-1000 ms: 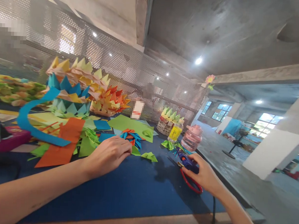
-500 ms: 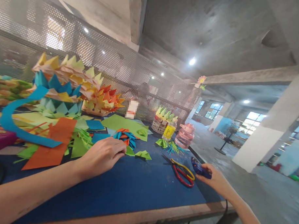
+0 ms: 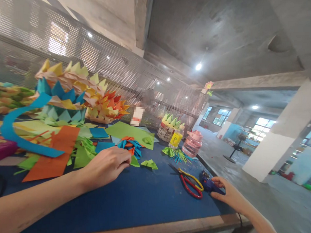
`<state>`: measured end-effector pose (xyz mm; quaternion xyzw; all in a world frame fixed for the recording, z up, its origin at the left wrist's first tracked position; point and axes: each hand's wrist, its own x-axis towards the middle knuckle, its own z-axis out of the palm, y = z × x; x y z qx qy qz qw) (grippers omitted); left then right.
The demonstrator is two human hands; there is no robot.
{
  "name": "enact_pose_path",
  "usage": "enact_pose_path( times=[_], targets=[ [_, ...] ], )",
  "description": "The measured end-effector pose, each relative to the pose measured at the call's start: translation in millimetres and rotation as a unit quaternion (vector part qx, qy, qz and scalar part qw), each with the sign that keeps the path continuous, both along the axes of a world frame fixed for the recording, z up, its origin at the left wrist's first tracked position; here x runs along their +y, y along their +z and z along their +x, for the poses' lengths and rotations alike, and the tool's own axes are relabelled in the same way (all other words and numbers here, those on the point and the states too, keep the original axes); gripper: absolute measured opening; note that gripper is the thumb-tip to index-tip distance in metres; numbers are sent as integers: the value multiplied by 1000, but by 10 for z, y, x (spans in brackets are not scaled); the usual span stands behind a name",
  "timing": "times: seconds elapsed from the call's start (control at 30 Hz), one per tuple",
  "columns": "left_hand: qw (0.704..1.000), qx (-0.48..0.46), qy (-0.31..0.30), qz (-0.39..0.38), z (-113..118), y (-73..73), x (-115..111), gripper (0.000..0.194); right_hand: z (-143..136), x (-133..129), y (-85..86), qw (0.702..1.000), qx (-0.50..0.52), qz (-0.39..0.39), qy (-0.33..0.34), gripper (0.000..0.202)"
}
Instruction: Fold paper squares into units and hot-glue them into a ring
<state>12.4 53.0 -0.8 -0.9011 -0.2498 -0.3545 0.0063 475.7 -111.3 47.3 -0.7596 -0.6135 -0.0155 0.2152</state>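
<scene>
My left hand is closed at the middle of the blue table, its fingertips by a green folded paper piece and the blue-and-orange folded paper cluster; what it pinches is hidden. At the right edge, my right hand has its fingers around the end of a dark blue tool, which lies low over the tabletop. Just left of that tool are scissors with one red and one yellow handle. Another green folded piece rests between the hands.
Folded paper crowns, loose paper sheets and a curled blue strip fill the left. A yellow-labelled bottle, a pink bottle and a small basket stand at the back right.
My right hand and the dark blue tool have moved slightly right and down, and its fingers are looser around the tool. The left hand is nearly unchanged.
</scene>
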Motion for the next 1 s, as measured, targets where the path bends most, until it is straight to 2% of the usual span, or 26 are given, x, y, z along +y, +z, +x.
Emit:
enact_pose_path(
  times=[0.1, 0.2, 0.3, 0.37, 0.43, 0.53, 0.63, 0.8, 1.0],
  targets=[
    [1000, 8, 3, -10, 13, 4, -1, 16, -287, 24, 87, 999, -31, 33, 0, 57],
    [1000, 12, 8, -23, 18, 11, -22, 16, -869, 180, 162, 994, -42, 53, 81, 43],
    [999, 19, 13, -34, 8, 17, -42, 14, -1507, 479, 203, 984, -65, 33, 165, 33],
    [999, 25, 16, -38, -3, 20, -47, 13, -1825, 722, 215, 982, -84, 0, 169, 35],
    [999, 32, 17, -38, -14, 22, -45, 12, -2028, 959, 217, 983, -89, -28, 161, 47],
    [999, 36, 19, -36, -26, 24, -43, 12, -2174, 1238, 190, 977, -87, -77, 179, 54],
    [999, 31, 26, -35, -32, 25, -52, 12, -2223, 1389, 120, 969, -70, -99, 216, 44],
    [998, 31, 25, -43, -29, 33, -66, 10, -2205, 1447, -20, 958, -6, -84, 275, 11],
    [997, 36, 39, -52, -42, 99, -60, 11, -2211, 1427, -122, 944, 96, -25, 313, 7]
  ],
)
